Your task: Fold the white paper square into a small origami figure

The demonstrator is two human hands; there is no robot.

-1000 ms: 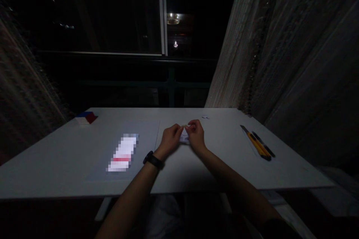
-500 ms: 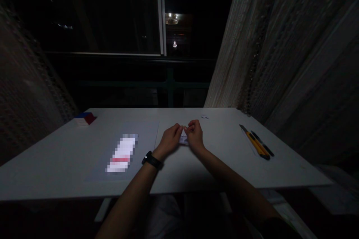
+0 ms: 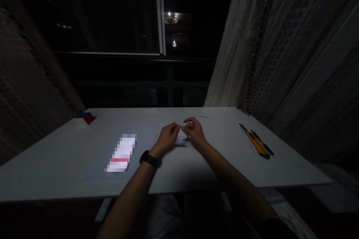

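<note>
A small piece of folded white paper (image 3: 182, 139) is between my two hands, just above the white table (image 3: 213, 171). My left hand (image 3: 167, 136), with a dark watch on its wrist, pinches the paper's upper left part. My right hand (image 3: 194, 130) grips the paper's upper right side between thumb and a finger; its index finger is raised and bent. The fingertips of both hands nearly meet at the top of the paper. The folds are dim and partly covered by the fingers.
A lit phone (image 3: 122, 154) lies on a white sheet (image 3: 148, 130) to the left. Further left sits a colored puzzle cube (image 3: 84, 118). On the right lie a yellow utility knife (image 3: 256, 143) and a black pen (image 3: 262, 142). Paper scraps (image 3: 204, 116) lie beyond my hands.
My right index finger has lifted and stretched leftward. Both hands have shifted slightly left, and more of the paper's lower part shows below them.
</note>
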